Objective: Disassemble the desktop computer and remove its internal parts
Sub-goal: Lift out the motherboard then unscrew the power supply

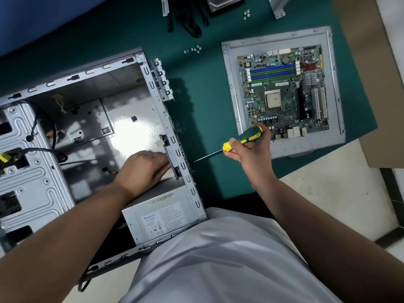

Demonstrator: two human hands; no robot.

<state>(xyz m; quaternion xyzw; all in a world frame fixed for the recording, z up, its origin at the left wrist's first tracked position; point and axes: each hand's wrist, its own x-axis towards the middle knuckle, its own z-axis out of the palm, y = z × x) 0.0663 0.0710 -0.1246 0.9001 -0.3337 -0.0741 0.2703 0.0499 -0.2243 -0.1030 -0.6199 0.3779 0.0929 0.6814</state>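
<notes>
The open grey computer case (91, 73) lies on its side on the green mat. Inside it, my left hand (144, 167) rests against the black rear fan (172, 156) mounted on the case's back wall, its fingers curled at the fan's frame. My right hand (249, 149) grips a green and yellow screwdriver (247, 137) outside the case, with the shaft tip at the back wall opposite the fan. The grey power supply (161, 215) sits in the near corner of the case. The removed motherboard (284, 90) lies on a grey side panel (231, 84) to the right.
Loose screws (193, 49) lie on the green mat (207, 95) beyond the case, with more screws (246, 14) farther back. Black cables (190, 18) and a metal bracket (276, 6) sit at the far edge. The drive cage (28, 171) fills the case's left end.
</notes>
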